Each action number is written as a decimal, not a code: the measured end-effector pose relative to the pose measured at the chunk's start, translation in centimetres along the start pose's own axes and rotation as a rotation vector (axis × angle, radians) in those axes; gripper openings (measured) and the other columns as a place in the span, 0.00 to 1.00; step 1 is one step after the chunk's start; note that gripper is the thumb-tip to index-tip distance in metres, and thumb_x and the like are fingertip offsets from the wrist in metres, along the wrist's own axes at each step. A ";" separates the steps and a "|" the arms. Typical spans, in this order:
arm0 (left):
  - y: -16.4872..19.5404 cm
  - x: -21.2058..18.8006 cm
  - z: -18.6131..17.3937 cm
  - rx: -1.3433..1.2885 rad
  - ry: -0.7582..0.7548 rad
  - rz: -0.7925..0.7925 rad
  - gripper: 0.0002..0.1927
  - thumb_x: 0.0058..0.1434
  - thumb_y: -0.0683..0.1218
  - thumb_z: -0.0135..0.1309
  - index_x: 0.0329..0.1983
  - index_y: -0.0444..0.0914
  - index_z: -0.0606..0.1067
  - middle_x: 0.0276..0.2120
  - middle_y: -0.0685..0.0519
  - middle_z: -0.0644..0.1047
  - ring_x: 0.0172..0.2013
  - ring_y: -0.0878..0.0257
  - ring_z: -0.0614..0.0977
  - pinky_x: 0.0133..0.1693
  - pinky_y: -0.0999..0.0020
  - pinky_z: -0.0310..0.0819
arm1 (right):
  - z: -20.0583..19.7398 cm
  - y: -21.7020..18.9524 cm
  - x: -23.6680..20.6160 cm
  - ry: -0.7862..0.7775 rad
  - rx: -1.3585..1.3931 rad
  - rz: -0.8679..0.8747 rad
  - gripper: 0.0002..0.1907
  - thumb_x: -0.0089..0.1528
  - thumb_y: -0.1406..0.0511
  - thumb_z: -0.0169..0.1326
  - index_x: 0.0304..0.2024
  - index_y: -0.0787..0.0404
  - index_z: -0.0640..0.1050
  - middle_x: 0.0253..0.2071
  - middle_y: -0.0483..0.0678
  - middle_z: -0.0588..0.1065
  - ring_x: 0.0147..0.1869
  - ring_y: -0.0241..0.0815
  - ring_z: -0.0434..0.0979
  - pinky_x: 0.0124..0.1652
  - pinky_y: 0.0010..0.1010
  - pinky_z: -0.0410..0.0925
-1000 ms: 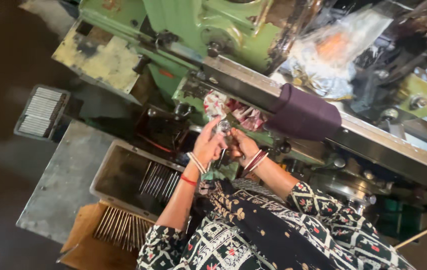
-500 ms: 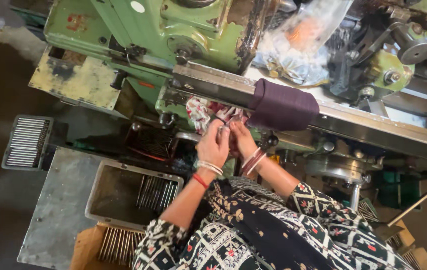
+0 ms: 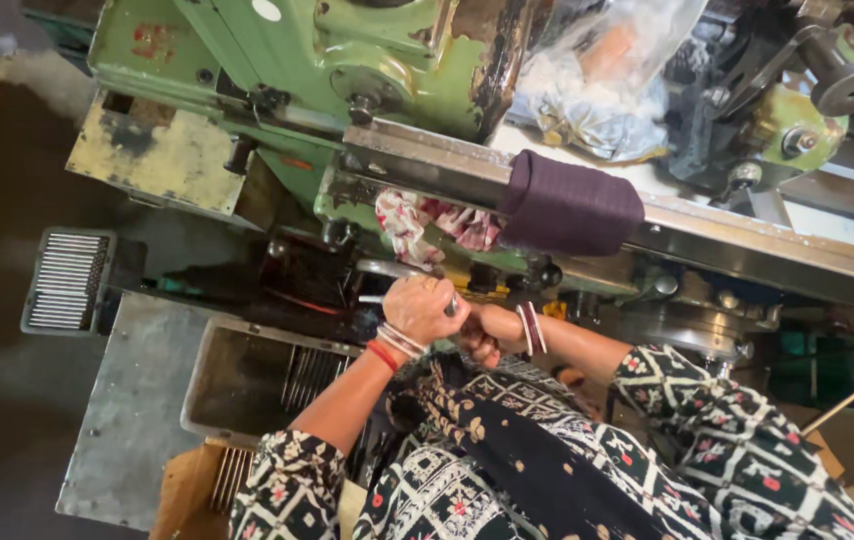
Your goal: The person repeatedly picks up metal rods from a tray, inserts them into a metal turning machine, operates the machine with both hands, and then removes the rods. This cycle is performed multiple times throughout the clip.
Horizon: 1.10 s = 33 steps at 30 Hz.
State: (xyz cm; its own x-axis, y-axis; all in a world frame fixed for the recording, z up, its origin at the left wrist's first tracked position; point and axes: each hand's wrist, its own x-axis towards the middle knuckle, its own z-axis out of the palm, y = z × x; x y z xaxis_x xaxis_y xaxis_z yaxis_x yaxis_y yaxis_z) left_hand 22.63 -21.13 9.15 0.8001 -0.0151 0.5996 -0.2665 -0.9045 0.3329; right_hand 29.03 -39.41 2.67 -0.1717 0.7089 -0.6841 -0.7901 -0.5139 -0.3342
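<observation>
My left hand (image 3: 421,307) is closed around a bundle of thin metal rods (image 3: 371,299), whose ends stick out to the left of my fist. My right hand (image 3: 483,335) sits right beside it, fingers curled, touching the same bundle from the right. Both hands are held just below a green machine (image 3: 347,60) and its steel rail (image 3: 427,160). Bangles and a red thread show on both wrists. A flowered rag (image 3: 427,220) hangs from the machine just above my hands.
A metal tray (image 3: 247,375) holding several thin rods stands below my left arm, with more rods in a cardboard box (image 3: 192,490) under it. A dark purple cloth (image 3: 569,210) wraps the rail. A ribbed pedal (image 3: 67,280) lies at the left.
My hands have come down from the rag under the rail and closed together on the rods. The view has shifted, so the machine fills more of the top.
</observation>
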 end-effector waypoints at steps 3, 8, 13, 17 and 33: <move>0.5 -0.1 -1.0 -0.025 0.001 -0.025 0.17 0.51 0.54 0.63 0.17 0.45 0.68 0.17 0.54 0.71 0.22 0.54 0.76 0.28 0.57 0.69 | -1.3 0.8 0.4 0.051 -0.026 -0.135 0.32 0.68 0.37 0.34 0.20 0.49 0.60 0.17 0.35 0.52 0.17 0.31 0.49 0.19 0.28 0.51; 0.7 0.2 -2.2 -0.099 -0.026 -0.152 0.23 0.58 0.59 0.64 0.21 0.40 0.70 0.19 0.50 0.71 0.22 0.50 0.74 0.27 0.56 0.67 | -2.9 1.2 1.3 0.509 0.593 -0.583 0.22 0.70 0.46 0.41 0.29 0.51 0.67 0.20 0.38 0.58 0.18 0.32 0.52 0.18 0.25 0.49; -0.8 -0.9 -2.6 -0.193 0.090 -0.295 0.21 0.58 0.52 0.67 0.20 0.39 0.68 0.21 0.47 0.71 0.24 0.46 0.74 0.27 0.55 0.66 | -5.2 2.2 -3.1 0.523 0.415 -0.628 0.12 0.70 0.56 0.47 0.33 0.50 0.66 0.21 0.34 0.57 0.18 0.28 0.51 0.17 0.23 0.46; -1.5 -2.0 -1.7 -0.207 0.113 -0.426 0.23 0.57 0.47 0.69 0.18 0.37 0.65 0.19 0.46 0.69 0.23 0.46 0.72 0.27 0.54 0.64 | -3.8 2.2 -8.1 0.458 0.298 -0.688 0.09 0.70 0.58 0.48 0.37 0.53 0.69 0.19 0.33 0.54 0.19 0.26 0.49 0.18 0.21 0.44; 6.1 7.9 1.5 -0.318 0.050 -0.254 0.22 0.56 0.44 0.69 0.19 0.37 0.66 0.19 0.48 0.68 0.21 0.49 0.71 0.26 0.58 0.64 | -3.0 -1.8 -22.8 0.477 0.025 -1.031 0.11 0.70 0.59 0.51 0.41 0.60 0.72 0.21 0.34 0.58 0.19 0.25 0.50 0.19 0.22 0.47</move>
State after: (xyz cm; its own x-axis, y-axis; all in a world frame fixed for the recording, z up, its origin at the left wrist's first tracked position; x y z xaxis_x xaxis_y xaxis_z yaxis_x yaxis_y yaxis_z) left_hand 28.11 -27.39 14.86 0.8368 0.2201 0.5014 -0.2228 -0.6996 0.6789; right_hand 36.15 -56.09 16.95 0.8043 0.5295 -0.2697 -0.4380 0.2215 -0.8713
